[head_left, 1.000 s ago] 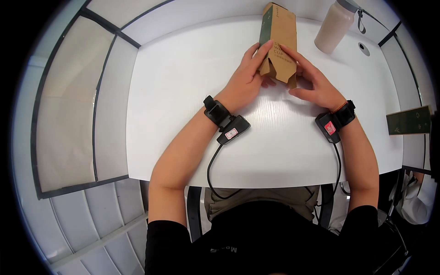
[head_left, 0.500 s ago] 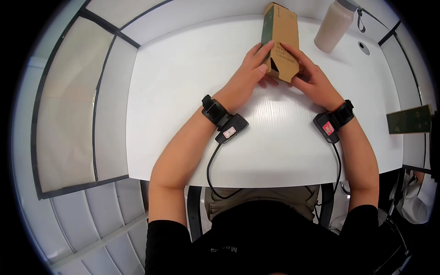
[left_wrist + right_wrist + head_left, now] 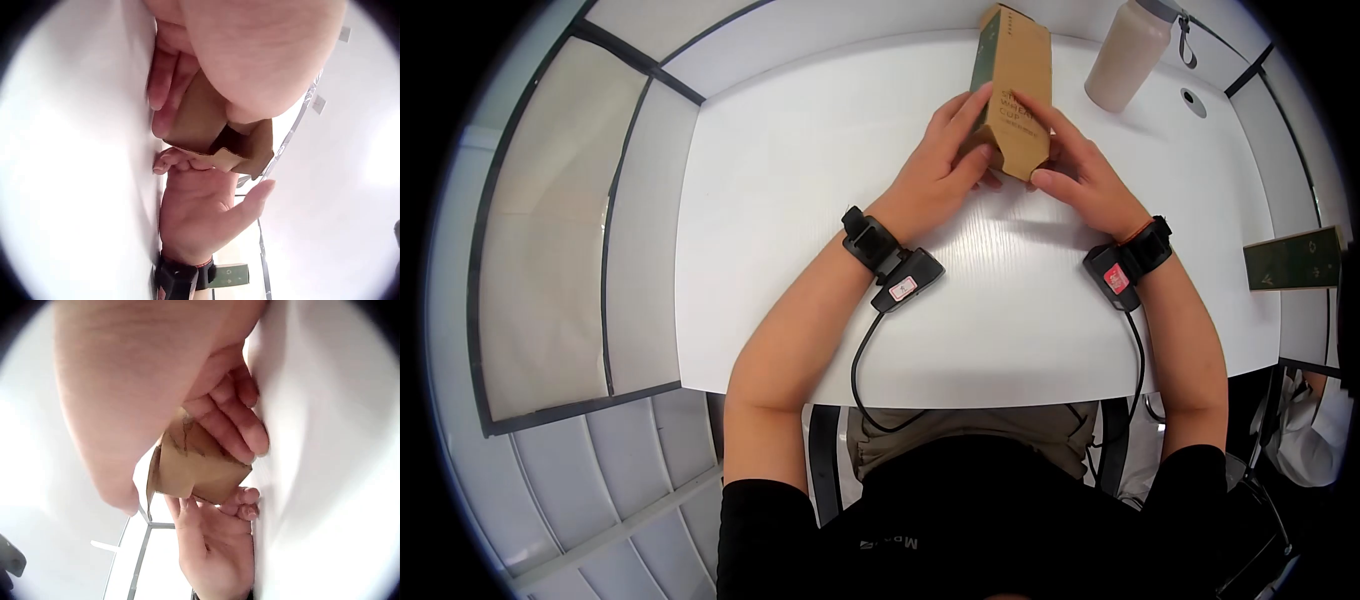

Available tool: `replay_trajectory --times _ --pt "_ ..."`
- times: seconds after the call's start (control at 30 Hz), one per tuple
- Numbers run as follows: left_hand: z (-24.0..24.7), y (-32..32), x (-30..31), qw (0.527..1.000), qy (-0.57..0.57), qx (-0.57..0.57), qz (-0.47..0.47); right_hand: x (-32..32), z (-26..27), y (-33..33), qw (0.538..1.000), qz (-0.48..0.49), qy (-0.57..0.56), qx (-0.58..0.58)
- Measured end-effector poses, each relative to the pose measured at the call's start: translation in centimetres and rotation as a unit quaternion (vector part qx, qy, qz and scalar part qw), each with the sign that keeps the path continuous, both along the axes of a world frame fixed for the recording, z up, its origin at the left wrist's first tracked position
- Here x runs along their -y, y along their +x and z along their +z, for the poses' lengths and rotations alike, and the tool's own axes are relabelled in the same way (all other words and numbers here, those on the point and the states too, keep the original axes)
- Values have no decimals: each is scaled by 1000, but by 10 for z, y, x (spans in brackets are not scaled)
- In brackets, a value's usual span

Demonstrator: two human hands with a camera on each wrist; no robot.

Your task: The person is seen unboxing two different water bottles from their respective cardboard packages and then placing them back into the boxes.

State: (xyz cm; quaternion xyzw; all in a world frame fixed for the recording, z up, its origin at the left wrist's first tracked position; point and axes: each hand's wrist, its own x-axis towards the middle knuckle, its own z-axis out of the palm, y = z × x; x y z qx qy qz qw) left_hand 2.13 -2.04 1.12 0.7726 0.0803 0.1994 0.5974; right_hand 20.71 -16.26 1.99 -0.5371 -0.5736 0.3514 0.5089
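Note:
A long brown cardboard box [image 3: 1022, 65] with a green side and printed lettering lies at the far middle of the table, its near end toward me. My left hand [image 3: 945, 165] holds its left side, the thumb bent at the near end. On the other side my right hand [image 3: 1090, 180] grips the box, fingers along the right edge and thumb at the near corner. In the left wrist view the end flaps [image 3: 228, 159] stand partly folded, with a dark gap between them. A bent flap [image 3: 175, 472] also shows in the right wrist view.
A beige bottle [image 3: 1122, 60] with a grey lid and strap stands at the back right, beside a round cable hole [image 3: 1193, 104]. A dark green box [image 3: 1293, 262] sits at the right edge. Pale partition panels [image 3: 640, 240] border the white table [image 3: 800, 140].
The loose flaps at the box's near end have folded in, and the dark gap seen from above is gone. Both thumbs have moved in to that end.

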Motion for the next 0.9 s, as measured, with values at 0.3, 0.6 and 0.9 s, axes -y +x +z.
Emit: replay_trajectory --times 0.3,0.6,0.9 --pt "-3 0 1 1000 -5 -5 -18 -4 -1 -7 982 -129 -11 139" --pt "-6 2 5 996 75 -38 5 -5 -6 -6 963 -159 19 217" --pt "-7 1 6 996 84 -40 -5 -5 -10 -2 938 -181 69 287"
